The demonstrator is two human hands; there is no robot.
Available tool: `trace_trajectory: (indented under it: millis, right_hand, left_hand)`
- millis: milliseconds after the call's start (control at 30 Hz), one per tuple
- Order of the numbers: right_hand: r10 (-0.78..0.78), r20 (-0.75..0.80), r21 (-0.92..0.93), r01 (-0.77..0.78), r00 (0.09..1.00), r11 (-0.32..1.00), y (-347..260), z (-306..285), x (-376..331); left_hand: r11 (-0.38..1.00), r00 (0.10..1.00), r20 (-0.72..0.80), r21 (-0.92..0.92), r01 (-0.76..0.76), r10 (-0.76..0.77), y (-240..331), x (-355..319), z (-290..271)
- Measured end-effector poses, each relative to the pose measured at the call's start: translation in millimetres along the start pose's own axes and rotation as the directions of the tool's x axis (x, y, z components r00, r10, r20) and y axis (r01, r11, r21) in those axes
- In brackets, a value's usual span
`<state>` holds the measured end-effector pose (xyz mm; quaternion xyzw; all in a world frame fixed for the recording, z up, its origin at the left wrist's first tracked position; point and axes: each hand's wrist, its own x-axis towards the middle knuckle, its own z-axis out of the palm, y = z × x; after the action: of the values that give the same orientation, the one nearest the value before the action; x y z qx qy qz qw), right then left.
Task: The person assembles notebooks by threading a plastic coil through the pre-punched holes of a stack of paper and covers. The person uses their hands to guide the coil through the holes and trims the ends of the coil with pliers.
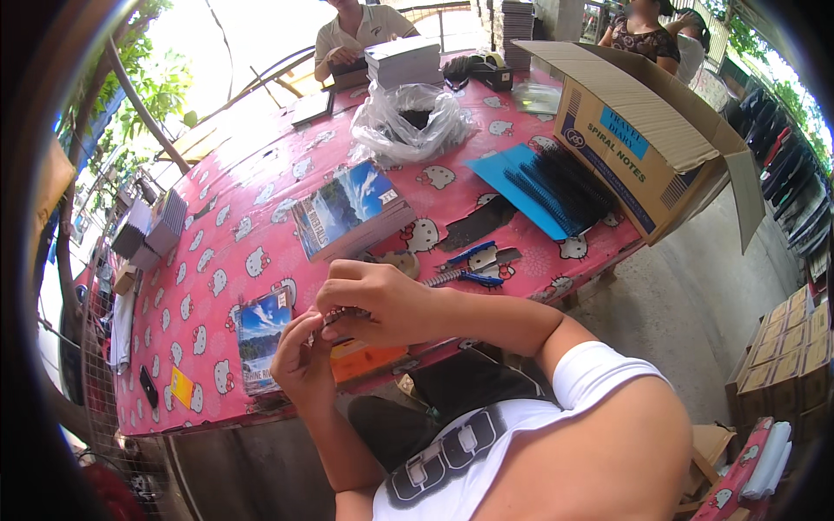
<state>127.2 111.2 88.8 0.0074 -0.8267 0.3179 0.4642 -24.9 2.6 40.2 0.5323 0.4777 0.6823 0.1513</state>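
My left hand [304, 358] and my right hand [373, 300] meet over the table's near edge, their fingers pinched closed. Between them is a thin dark ridged strip [346, 314], mostly hidden by the fingers. Just left of my left hand lies a notebook [263, 334] with a blue sky and lake cover. Below my right hand an orange flat item [360, 360] lies at the table edge. A stack of printed pads [347, 208] sits beyond the hands. Blue-handled tools [482, 279] and a round tan object [401, 263] are near my right wrist.
Black spiral coils [560, 191] rest on a blue sheet [499, 165] beside an open cardboard box [638, 148]. Farther back are a clear plastic bag [369, 126] and white stacked pads [404, 62]. A phone [149, 386] lies left. People [360, 30] are across the table.
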Motion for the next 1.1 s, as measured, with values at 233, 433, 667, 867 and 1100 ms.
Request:
trace_trajectory:
  millis: [233,433,667,867,1100]
  right_hand:
    - [0.083,-0.034,-0.006,-0.083,0.996,0.997,-0.4,-4.8,5.8]
    - [-0.08,-0.113,-0.069,0.072,0.99,0.995,7.1,6.7,4.1]
    - [-0.161,-0.215,-0.353,0.077,0.963,0.933,-23.7,-46.4,18.5]
    - [0.302,-0.3,-0.274,-0.385,0.905,0.881,43.4,-80.6,-11.0]
    - [0.531,-0.382,-0.368,-0.652,0.756,0.663,195.8,-93.1,-13.5]
  left_hand:
    - [0.999,0.989,-0.142,-0.001,-0.041,0.041,-6.2,6.8,18.9]
    - [0.973,0.964,-0.248,-0.18,-0.144,0.097,-26.6,6.3,22.1]
    - [0.677,0.451,-0.53,0.68,-0.28,0.718,33.7,34.3,-50.3]
    - [0.232,0.731,0.309,0.812,-0.535,0.608,82.2,104.5,-124.5]
    - [0.133,0.931,0.149,0.985,-0.11,-0.333,-131.1,58.5,-124.8]
